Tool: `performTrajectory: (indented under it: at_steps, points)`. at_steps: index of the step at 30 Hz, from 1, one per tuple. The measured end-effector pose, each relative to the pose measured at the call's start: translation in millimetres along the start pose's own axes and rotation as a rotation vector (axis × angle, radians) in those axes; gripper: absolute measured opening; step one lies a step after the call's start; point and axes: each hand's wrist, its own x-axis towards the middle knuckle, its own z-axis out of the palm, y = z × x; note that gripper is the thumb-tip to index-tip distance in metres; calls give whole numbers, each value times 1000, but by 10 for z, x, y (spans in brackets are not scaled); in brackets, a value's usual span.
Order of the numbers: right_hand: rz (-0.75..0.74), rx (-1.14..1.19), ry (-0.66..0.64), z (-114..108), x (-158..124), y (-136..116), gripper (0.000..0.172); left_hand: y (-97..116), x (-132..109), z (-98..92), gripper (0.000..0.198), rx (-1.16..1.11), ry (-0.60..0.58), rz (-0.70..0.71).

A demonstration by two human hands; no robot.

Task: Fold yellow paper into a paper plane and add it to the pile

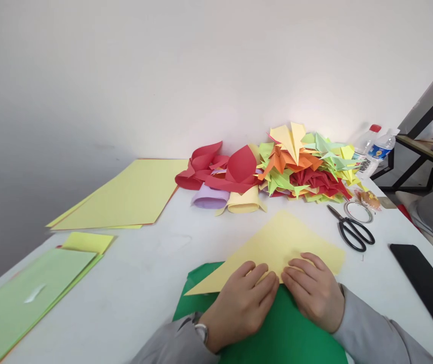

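Note:
A pale yellow paper (277, 237) lies over a green sheet (288, 323) at the table's front edge, its pointed corner reaching left. My left hand (241, 303) presses on the paper's near edge, fingers curled together, thumb side hidden. Close beside it on the right, my right hand (313, 290) is on the same edge, its fingers bent and close together. The fingertips of both hands nearly meet at the middle of that edge. Whether the edge is pinched between fingers and thumbs is partly hidden.
Folded paper planes (307, 167) and curled red paper pieces (239, 169) sit at the wall. Scissors (353, 230), tape (358, 212), bottles (379, 149) and a black phone-like slab (425, 288) are right. Yellow sheets (125, 194) and green sheets (30, 293) lie left.

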Motion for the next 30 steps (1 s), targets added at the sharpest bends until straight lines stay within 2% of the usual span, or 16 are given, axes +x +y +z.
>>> performTrajectory:
  at_steps: [6,18,30]
  points:
    - [80,-16,37,-26,-43,88,24,-173,-91,-51,7,65,33,-33]
    - [176,-151,104,-127,-102,425,24,-652,-216,-229,9,307,76,-103]
    - [170,-145,101,-139,-121,485,28,-770,-256,-317,9,385,80,-116]
